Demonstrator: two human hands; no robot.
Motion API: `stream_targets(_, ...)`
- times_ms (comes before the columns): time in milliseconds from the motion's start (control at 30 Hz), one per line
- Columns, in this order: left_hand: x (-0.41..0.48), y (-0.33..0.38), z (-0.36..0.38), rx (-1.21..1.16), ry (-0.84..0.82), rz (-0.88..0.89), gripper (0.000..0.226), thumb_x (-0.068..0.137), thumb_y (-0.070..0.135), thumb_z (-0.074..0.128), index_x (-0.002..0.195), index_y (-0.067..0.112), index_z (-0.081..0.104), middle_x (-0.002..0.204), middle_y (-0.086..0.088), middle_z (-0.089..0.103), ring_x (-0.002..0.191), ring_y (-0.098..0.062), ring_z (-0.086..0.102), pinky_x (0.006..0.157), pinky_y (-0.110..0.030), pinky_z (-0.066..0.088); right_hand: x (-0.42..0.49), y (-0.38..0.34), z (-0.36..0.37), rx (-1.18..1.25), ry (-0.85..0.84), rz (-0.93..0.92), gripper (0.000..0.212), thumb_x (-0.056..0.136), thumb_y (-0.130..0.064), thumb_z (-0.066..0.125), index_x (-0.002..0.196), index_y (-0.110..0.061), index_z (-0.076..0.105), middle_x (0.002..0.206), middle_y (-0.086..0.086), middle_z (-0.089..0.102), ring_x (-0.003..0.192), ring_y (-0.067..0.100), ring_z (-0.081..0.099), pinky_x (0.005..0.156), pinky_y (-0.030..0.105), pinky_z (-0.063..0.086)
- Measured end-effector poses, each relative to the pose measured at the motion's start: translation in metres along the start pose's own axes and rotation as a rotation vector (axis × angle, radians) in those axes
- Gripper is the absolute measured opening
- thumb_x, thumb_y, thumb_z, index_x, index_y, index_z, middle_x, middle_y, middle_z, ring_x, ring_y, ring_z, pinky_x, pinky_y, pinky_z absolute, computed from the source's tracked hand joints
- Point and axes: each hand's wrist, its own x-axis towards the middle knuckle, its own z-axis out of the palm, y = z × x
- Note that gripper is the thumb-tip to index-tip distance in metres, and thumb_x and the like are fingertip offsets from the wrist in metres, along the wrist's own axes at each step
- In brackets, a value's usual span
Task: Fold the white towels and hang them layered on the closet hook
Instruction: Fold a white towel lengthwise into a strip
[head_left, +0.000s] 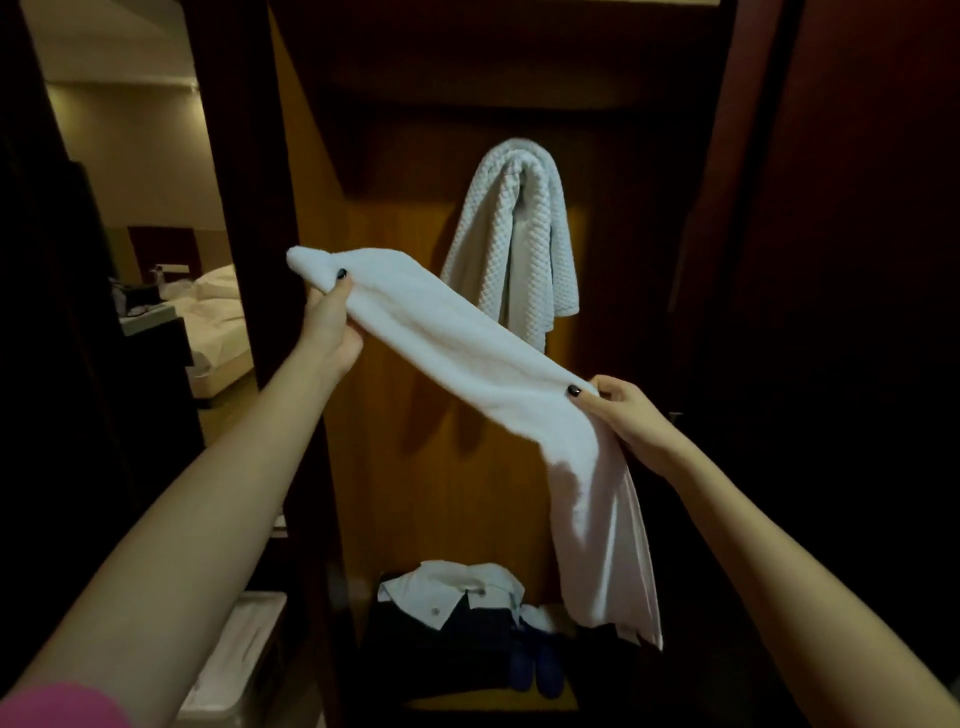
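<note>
**A:** What are the fingers doing?

**B:** The left fingers (340, 285) pinch one end of the smooth towel (447, 338), thumb on top. The right fingers (587, 397) pinch it farther along, also thumb on top. Both are closed on cloth.

**A:** And where is the towel?

**B:** It is in the air in front of the open closet. It stretches as a narrow folded band from the left hand (332, 322), which is higher, down to the right hand (623, 415). A long tail hangs below the right hand.

**A:** And the hook?

**B:** I can't see it. A waffle towel (514, 228) is already draped over it, against the closet back panel (415, 467). The smooth towel is near that one but not touching it.

**A:** So which step is this?

**B:** I'd say the second towel's fold is being finished and hanging comes next. The tail needs to come up level with the band. Then the band goes up over the top of the waffle towel, with its middle on the hook. A snag could pull the first towel down onto the clothes (452, 597) below.
</note>
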Motion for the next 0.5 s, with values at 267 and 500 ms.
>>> stream_targets(267,0.083,-0.039,0.049,-0.150,0.042,0.031,0.042,0.102,0.014,0.046,0.144,0.014,0.038,0.128,-0.006,0.060,0.106,-0.016,0.063,0.073,-0.027,0.055,0.105,-0.009,-0.058,-0.326,0.144,-0.087,0.046,0.093,-0.042,0.063,0.067,-0.005,0.051,0.061,0.005,0.039,0.056,0.016,0.036,0.054,0.030,0.025)
stream_targets(500,0.188,-0.034,0.090,-0.248,0.064,0.071,0.044,0.103,0.020,0.046,0.146,0.017,0.036,0.119,-0.001,0.061,0.092,-0.009,0.063,0.058,-0.021,0.054,0.219,-0.071,-0.108,-0.239,0.155,-0.202,0.033,0.097,-0.028,0.060,0.066,-0.016,0.058,0.049,-0.012,0.052,0.044,0.000,0.046,0.044,0.015,0.035)
